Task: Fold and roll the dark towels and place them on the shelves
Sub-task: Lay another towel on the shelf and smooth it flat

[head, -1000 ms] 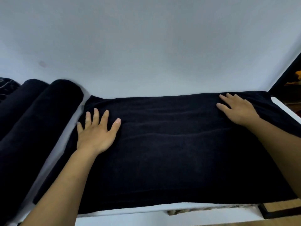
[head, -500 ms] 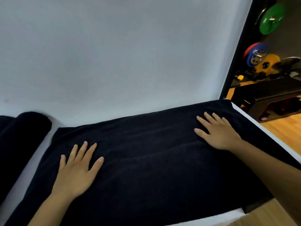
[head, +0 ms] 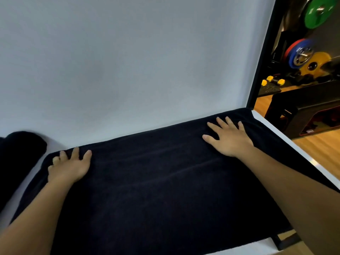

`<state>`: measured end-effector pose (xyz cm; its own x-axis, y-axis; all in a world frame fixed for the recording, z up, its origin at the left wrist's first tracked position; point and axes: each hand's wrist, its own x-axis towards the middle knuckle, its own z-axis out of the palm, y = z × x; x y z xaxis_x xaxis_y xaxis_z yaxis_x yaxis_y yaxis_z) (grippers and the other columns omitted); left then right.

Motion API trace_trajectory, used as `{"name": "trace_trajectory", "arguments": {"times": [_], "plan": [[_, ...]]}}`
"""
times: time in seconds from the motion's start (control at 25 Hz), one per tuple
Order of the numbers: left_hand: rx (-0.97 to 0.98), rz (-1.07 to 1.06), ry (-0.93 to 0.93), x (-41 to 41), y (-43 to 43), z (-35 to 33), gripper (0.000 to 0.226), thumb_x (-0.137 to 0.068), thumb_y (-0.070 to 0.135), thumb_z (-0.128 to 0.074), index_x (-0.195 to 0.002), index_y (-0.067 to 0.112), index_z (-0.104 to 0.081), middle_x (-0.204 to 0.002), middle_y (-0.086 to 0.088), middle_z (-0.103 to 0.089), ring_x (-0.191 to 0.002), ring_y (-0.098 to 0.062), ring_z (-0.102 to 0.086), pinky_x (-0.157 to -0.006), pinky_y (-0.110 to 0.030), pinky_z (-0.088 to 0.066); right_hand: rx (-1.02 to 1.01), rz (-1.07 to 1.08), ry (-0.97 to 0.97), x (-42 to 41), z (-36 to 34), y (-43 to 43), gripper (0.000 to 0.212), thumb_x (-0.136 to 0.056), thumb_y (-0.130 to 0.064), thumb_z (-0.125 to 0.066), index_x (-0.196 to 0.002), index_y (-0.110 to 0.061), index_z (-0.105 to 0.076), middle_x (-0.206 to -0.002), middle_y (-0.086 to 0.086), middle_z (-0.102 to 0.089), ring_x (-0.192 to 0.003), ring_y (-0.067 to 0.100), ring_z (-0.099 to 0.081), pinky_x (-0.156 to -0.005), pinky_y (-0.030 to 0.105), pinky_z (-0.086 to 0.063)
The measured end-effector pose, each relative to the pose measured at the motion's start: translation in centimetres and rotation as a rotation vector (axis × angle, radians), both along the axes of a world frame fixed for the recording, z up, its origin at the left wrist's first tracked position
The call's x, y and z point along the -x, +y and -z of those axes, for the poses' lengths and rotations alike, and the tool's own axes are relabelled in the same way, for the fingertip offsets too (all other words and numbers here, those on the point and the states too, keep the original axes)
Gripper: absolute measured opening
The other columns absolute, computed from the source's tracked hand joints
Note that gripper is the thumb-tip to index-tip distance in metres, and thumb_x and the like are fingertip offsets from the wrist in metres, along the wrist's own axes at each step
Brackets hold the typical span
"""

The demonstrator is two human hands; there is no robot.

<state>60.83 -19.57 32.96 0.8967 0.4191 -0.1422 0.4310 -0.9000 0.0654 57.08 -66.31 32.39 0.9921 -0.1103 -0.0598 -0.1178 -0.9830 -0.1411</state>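
Slid up to the far-left edge of the dark towel with left hand, fingers bent, grip impossible to call, towel flat across white table, right hand pressing flat, fingers splayed, 1 rolled towel left, weight plates beyond.

Both arms are reaching forward, left hand and right hand lying palm-down (fingers spread), well apart.
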Motion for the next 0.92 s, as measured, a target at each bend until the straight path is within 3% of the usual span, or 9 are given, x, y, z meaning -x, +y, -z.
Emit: {"name": "trace_trajectory", "arguments": {"times": [0.08,0.2,0.28,0.44,0.56,0.64,0.68,0.8,0.92], "plan": [[0.025,-0.034,-0.036,0.3,-3.9,-1.5,0.072,-0.096,0.062,-0.018,-0.155,0.021,-0.021,-0.162,-0.017,-0.011,-0.147,-0.040,-0.011,-0.117,-0.057,-0.013,-0.019,0.016,-0.109,0.0,0.2,0.3,0.065,-0.095,-0.064,-0.026,-0.152,-0.032,-0.029,-0.163,-0.001,-0.017,-0.152,0.018,-0.002,-0.122,0.050,0.002],[-0.022,0.562,-0.243,5.5,-13.2,0.3,0.069,-0.096,0.062,-0.014,-0.153,0.027,-0.025,-0.163,-0.007,-0.015,-0.150,-0.031,-0.008,-0.119,-0.054,-0.008,-0.062,0.114,-0.225,-0.2,0.7,0.6,0.060,-0.097,-0.053,-0.035,-0.146,-0.020,-0.042,-0.157,0.002,-0.035,-0.150,0.019,-0.017,-0.123,0.044,-0.009],[0.081,0.801,-0.186,10.3,-17.4,0.5,0.070,-0.092,0.067,-0.004,-0.155,0.036,-0.013,-0.164,0.007,-0.003,-0.151,-0.018,0.005,-0.122,-0.046,0.003,-0.111,0.090,-0.247,-0.3,0.7,0.7,0.055,-0.097,-0.048,-0.039,-0.143,-0.018,-0.047,-0.151,0.001,-0.043,-0.147,0.019,-0.025,-0.122,0.041,-0.014],[0.087,0.927,-0.105,12.3,-18.7,0.3,0.074,-0.085,0.073,0.005,-0.153,0.045,-0.006,-0.160,0.018,0.007,-0.150,-0.009,0.013,-0.122,-0.044,0.007,-0.152,0.009,-0.461,0.6,-0.2,0.9,0.038,-0.098,-0.035,-0.045,-0.128,-0.017,-0.060,-0.130,-0.002,-0.061,-0.132,0.018,-0.046,-0.103,0.034,-0.039],[-0.047,0.742,0.026,10.0,-19.1,-0.9,0.069,-0.091,0.070,-0.009,-0.154,0.040,-0.011,-0.163,0.004,-0.012,-0.150,-0.023,-0.012,-0.119,-0.046,-0.020,-0.065,-0.152,-0.310,3.7,-1.2,3.0,0.045,-0.100,-0.042,-0.041,-0.139,-0.024,-0.051,-0.153,0.000,-0.041,-0.146,0.020,-0.025,-0.118,0.039,-0.023],[-0.176,0.787,-0.118,7.9,-21.6,-1.9,0.059,-0.098,0.059,-0.021,-0.149,0.030,-0.028,-0.151,-0.003,-0.037,-0.136,-0.026,-0.038,-0.104,-0.043,-0.039,-0.046,-0.226,-0.117,6.9,-1.1,4.5,0.058,-0.098,-0.059,-0.031,-0.150,-0.034,-0.034,-0.164,-0.004,-0.012,-0.152,0.020,0.000,-0.122,0.047,-0.003],[-0.111,0.902,-0.202,6.8,-23.2,-1.9,0.055,-0.100,0.054,-0.024,-0.147,0.026,-0.033,-0.148,-0.002,-0.041,-0.135,-0.024,-0.040,-0.105,-0.042,-0.039,-0.053,-0.245,-0.054,8.4,-0.8,5.0,0.063,-0.096,-0.064,-0.027,-0.153,-0.036,-0.026,-0.165,-0.006,-0.004,-0.151,0.018,0.007,-0.122,0.048,0.003],[0.278,1.190,-0.061,3.2,-28.0,-0.9,0.050,-0.104,0.044,-0.021,-0.152,0.032,-0.028,-0.162,0.003,-0.020,-0.151,-0.015,-0.008,-0.123,-0.046,-0.003,-0.221,-0.225,-0.117,9.8,-0.1,5.1,0.060,-0.097,-0.059,-0.036,-0.150,-0.031,-0.036,-0.162,-0.009,-0.019,-0.151,0.010,-0.003,-0.123,0.041,0.005],[0.074,1.164,-0.007,-0.9,-32.0,0.5,0.055,-0.102,0.050,-0.016,-0.155,0.035,-0.012,-0.165,0.003,0.000,-0.151,-0.022,0.007,-0.120,-0.054,0.005,-0.528,-0.028,-0.347,10.0,-0.3,4.6,0.035,-0.097,-0.033,-0.054,-0.127,-0.019,-0.065,-0.139,-0.005,-0.057,-0.138,0.004,-0.038,-0.123,0.032,-0.016]]}}
